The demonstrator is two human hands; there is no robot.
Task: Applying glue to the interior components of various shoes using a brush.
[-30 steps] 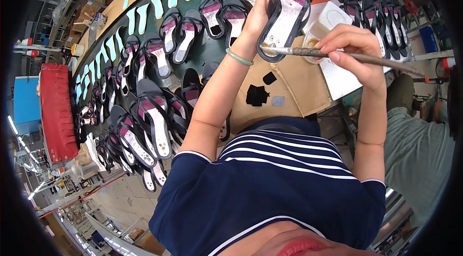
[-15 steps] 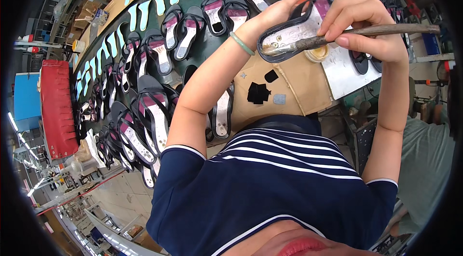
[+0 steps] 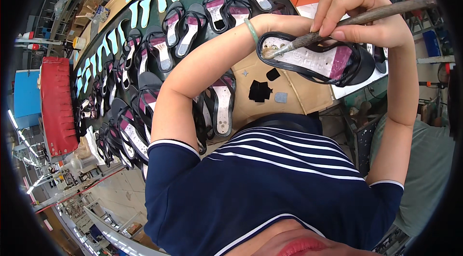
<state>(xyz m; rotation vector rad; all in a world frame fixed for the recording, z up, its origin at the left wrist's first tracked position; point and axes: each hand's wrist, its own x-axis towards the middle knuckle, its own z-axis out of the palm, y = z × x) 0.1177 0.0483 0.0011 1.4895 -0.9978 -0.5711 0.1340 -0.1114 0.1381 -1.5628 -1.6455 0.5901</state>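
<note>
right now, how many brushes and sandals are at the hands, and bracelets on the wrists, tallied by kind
Brush in the right hand: 1
Sandal at the left hand, fingers hidden: 1
Bracelet on the left wrist: 1
Total: 3

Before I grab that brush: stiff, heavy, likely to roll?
The brush is probably rigid along its wooden-looking handle and fairly light, being slim. The bristles, at the heel end of the sandal, likely flex when pressed. Laid down, it might roll, since the handle looks rounded.
</note>
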